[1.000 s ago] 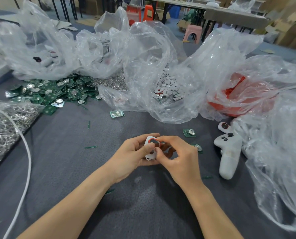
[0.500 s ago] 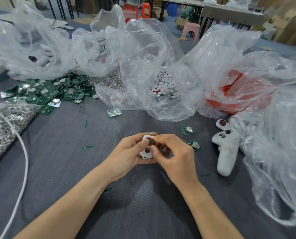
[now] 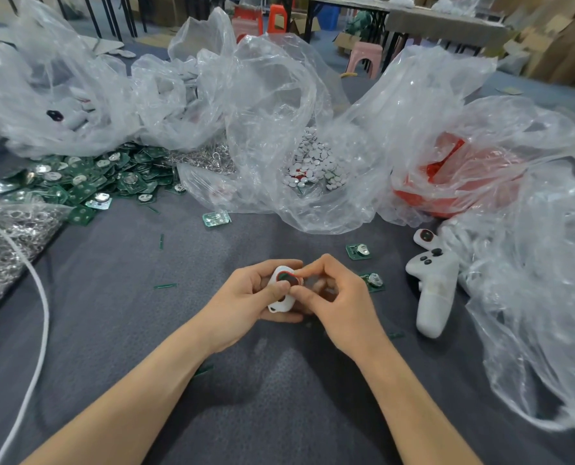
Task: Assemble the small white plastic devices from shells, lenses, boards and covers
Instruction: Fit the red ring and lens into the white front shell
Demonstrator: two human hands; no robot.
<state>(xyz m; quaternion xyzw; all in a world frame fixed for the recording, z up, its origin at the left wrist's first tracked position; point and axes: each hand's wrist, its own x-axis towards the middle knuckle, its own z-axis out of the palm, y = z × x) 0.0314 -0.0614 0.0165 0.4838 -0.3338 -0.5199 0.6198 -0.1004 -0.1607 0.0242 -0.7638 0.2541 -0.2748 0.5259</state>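
My left hand [image 3: 245, 297] grips a small white plastic shell [image 3: 281, 298] above the grey table, thumb across its face. A round dark lens with a red rim [image 3: 287, 278] sits in the shell's upper end. My right hand [image 3: 339, 297] pinches at that lens with thumb and forefinger. Two loose green boards [image 3: 358, 251] [image 3: 373, 281] lie just right of my hands. A pile of green boards [image 3: 78, 182] lies at the left. Small white round covers [image 3: 312, 166] fill an open clear bag behind my hands.
A white game controller [image 3: 435, 286] lies at the right, a finished white device [image 3: 425, 237] just behind it. Clear plastic bags ring the back and right; one holds red parts [image 3: 447, 182]. A bag of metal rings [image 3: 4, 243] and a white cable [image 3: 41, 313] are at the left.
The shell has stayed in my left hand throughout. My right fingers have shifted slightly on the lens; both hands keep almost the same place on the table.
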